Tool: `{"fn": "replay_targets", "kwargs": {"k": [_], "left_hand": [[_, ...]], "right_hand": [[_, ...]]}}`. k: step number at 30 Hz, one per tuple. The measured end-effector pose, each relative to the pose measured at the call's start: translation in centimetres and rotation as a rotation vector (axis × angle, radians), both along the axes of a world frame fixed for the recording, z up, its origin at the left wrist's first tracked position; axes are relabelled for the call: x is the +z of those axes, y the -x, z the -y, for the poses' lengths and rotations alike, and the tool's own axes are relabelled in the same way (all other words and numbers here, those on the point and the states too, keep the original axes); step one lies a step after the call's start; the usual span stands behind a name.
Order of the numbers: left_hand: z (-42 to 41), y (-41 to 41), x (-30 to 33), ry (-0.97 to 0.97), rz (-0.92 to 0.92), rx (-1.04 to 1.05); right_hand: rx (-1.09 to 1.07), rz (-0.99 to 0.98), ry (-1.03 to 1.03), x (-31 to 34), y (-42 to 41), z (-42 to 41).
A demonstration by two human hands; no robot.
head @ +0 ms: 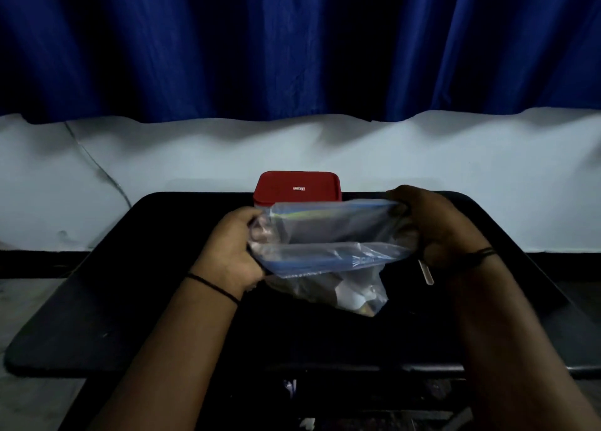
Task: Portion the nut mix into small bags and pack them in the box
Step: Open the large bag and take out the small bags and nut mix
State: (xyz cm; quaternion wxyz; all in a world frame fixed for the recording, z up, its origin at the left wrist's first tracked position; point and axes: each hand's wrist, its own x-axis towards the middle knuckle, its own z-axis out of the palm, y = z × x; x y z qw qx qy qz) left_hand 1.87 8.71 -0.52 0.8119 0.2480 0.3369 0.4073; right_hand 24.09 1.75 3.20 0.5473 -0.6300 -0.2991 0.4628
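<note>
A clear plastic zip bag with a blue seal strip is held above the black table, its mouth pulled wide. My left hand grips the bag's left edge and my right hand grips its right edge. The bag's lower part hangs down with some pale contents, too dim to identify. Behind the bag stands a box with a red lid, its lid on, at the table's far edge.
A small pale stick-like object shows just below my right wrist. A white wall and a blue curtain rise behind the table. A thin cable runs down the wall at the left.
</note>
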Motion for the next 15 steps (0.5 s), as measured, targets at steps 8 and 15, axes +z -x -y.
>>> {"fn": "replay_targets", "kwargs": {"k": [8,15], "left_hand": [[-0.1,0.0,-0.3,-0.069,-0.034,0.145],[1.5,-1.0,1.3,-0.216,-0.111,0.07]], "right_hand": [[-0.101,0.763,-0.077,0.3,-0.5,0.1],[0.383,1.192,-0.296,1.6,3.3,1.1]]}}
